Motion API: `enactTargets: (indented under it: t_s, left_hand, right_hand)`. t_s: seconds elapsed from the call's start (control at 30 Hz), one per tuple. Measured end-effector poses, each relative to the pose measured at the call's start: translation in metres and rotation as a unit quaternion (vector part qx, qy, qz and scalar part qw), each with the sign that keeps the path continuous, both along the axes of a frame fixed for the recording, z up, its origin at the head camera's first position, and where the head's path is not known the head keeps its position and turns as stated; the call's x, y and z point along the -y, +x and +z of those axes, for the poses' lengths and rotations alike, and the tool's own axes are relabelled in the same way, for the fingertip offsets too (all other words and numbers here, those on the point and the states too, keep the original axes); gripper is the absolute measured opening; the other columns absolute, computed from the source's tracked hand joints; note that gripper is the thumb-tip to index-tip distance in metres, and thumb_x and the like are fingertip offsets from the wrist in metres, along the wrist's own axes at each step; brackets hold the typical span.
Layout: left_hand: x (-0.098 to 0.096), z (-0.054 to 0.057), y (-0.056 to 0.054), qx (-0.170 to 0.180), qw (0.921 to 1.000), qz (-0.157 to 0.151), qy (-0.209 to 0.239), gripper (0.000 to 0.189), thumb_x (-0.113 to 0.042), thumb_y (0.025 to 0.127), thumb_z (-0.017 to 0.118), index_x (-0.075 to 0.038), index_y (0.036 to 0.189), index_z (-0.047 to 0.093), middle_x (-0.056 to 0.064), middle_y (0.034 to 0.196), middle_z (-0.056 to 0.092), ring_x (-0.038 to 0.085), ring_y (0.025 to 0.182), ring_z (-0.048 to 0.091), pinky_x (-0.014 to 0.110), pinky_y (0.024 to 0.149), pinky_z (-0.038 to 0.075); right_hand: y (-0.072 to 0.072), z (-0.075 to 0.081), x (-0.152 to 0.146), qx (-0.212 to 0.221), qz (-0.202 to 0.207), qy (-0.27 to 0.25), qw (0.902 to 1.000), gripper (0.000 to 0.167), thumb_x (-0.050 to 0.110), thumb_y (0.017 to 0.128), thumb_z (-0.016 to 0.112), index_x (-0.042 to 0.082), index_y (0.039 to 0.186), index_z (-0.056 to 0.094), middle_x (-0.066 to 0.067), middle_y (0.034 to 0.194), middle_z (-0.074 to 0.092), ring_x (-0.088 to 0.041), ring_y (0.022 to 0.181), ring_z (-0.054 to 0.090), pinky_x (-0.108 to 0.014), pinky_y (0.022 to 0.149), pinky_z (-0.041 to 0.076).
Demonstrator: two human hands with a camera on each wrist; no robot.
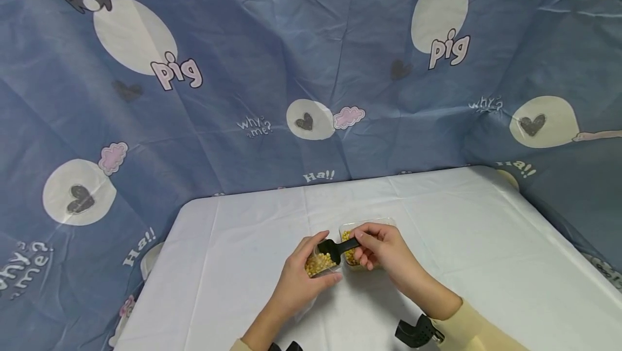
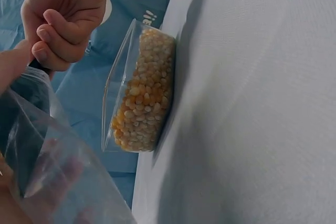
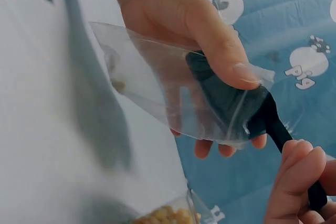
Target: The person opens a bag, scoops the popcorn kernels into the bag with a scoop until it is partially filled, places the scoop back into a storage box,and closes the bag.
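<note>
My left hand [image 1: 302,276] holds a clear plastic zip bag [image 3: 147,72] by its mouth, thumb on one side and fingers on the other. A black scoop [image 1: 346,244] is pinched by its handle in my right hand [image 1: 386,248]. In the right wrist view, the scoop's dark head [image 3: 220,90] lies inside the bag's mouth. Yellow corn kernels [image 1: 320,262] show at the scoop head in the head view. A few blurred kernels [image 3: 119,85] sit at the bag's lower end. Just beyond my hands stands a clear plastic box [image 2: 122,74], partly filled with kernels [image 2: 149,85].
A white cloth [image 1: 243,243] covers the table. Behind it hangs a blue printed curtain [image 1: 252,81]. A black wrist mount [image 1: 415,332] is strapped near my right sleeve [image 1: 466,329].
</note>
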State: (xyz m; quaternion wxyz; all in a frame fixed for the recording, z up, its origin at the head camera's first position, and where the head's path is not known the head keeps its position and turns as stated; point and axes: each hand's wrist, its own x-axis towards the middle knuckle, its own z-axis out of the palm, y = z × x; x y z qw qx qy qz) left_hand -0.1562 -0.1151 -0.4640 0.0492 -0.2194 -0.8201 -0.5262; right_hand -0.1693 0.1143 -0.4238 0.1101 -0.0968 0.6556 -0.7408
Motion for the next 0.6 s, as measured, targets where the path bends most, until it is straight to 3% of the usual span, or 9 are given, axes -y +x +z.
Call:
enactTargets:
  t_s: [0.23, 0.37, 0.6]
  left_hand:
    - [-0.001, 0.003, 0.001, 0.023, 0.9994, 0.025, -0.011, 0.086, -0.054, 0.078, 0.083, -0.044, 0.150, 0.038, -0.015, 0.128, 0.056, 0.007, 0.114, 0.057, 0.042, 0.101, 0.044]
    - [-0.001, 0.004, 0.002, 0.038, 0.9987, 0.033, -0.005, 0.088, -0.056, 0.074, 0.085, -0.046, 0.148, 0.039, -0.016, 0.128, 0.057, 0.007, 0.113, 0.057, 0.041, 0.100, 0.044]
    - [-0.002, 0.007, 0.002, 0.046, 0.9975, 0.054, -0.006, 0.089, -0.056, 0.072, 0.086, -0.042, 0.148, 0.041, -0.015, 0.131, 0.056, 0.009, 0.114, 0.057, 0.041, 0.099, 0.044]
  right_hand:
    - [0.001, -0.001, 0.001, 0.002, -0.020, -0.002, 0.9998, 0.032, 0.017, 0.104, 0.058, -0.014, 0.112, 0.059, -0.010, 0.070, 0.064, -0.011, 0.055, 0.057, -0.022, 0.050, 0.046]
    - [0.002, 0.001, 0.002, -0.001, -0.027, -0.004, 0.9996, 0.031, 0.016, 0.104, 0.058, -0.014, 0.112, 0.059, -0.010, 0.070, 0.065, -0.012, 0.055, 0.057, -0.022, 0.049, 0.047]
    - [0.004, 0.009, 0.007, -0.059, -0.040, 0.048, 0.9963, 0.025, 0.019, 0.103, 0.060, -0.006, 0.106, 0.066, -0.016, 0.070, 0.064, -0.015, 0.055, 0.058, -0.027, 0.049, 0.050]
